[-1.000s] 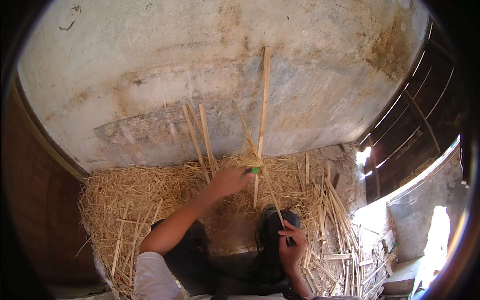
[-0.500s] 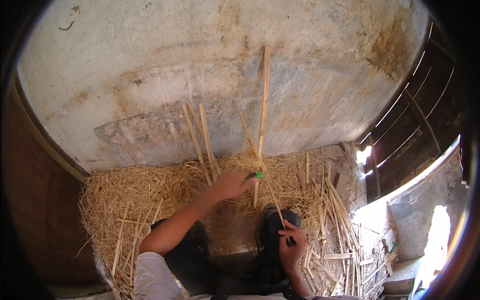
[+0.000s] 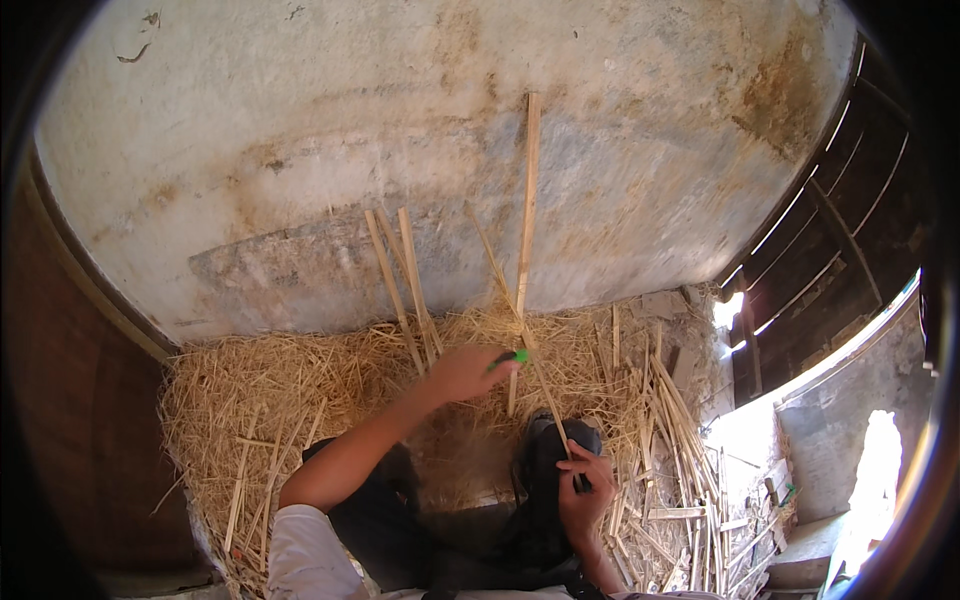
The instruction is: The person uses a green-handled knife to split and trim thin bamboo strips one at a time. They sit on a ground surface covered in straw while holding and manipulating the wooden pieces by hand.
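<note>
My left hand is closed on a small green-and-black tool, probably a blade, at a long thin split bamboo strip. My right hand grips that strip's lower part over my dark-clothed right knee; a dark item at its fingers is too small to make out. The strip slants upward through straw, with loose fibres near its middle. An upright wooden slat stands just behind it, and several shorter slats lean against the wall left of it.
A stained plaster wall faces me. Straw covers the floor, with a pile of loose strips at right. A dark wooden panel is on the left; dark slatted boards with bright gaps are on the right.
My left hand and the green tool have moved a little down and to the right along the strip. My right hand stays where it was.
</note>
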`<state>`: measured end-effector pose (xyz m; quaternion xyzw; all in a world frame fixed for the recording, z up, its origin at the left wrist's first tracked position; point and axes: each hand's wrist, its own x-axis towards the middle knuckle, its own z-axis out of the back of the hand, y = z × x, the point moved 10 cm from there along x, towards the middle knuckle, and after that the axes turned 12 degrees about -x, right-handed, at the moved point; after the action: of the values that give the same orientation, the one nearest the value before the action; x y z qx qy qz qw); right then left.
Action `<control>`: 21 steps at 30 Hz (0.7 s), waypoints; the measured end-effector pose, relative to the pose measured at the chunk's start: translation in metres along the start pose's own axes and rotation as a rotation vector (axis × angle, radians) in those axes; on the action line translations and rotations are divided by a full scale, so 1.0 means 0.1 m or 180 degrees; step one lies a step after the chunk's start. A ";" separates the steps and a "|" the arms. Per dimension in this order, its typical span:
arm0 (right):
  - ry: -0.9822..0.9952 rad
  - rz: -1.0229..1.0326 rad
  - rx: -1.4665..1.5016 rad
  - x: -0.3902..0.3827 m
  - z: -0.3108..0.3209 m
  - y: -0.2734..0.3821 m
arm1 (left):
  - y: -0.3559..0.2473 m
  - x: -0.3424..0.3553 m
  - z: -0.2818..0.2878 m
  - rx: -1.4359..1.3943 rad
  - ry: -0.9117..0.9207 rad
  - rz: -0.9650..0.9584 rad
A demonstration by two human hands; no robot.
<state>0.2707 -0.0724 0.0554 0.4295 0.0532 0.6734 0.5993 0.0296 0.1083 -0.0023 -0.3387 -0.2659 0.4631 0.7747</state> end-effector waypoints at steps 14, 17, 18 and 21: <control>0.0019 0.0040 -0.0075 -0.01 0.00 -0.02 | -0.21 -0.08 -0.16 0.0048 0.0176 -0.0425; 0.0038 0.0032 -0.0058 -0.01 -0.01 -0.02 | -0.03 -0.02 0.04 0.0091 -0.0224 -0.0214; 0.0045 0.0043 -0.0045 -0.01 -0.01 0.00 | 0.10 0.00 0.14 0.0135 -0.0407 -0.0147; 0.0067 0.0033 -0.0055 -0.01 -0.01 -0.03 | 0.14 0.04 0.25 0.0145 -0.0431 -0.0073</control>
<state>0.2723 -0.0713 0.0521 0.4174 0.0514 0.6815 0.5989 0.0057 0.1239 0.0035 -0.2857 -0.3109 0.4819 0.7677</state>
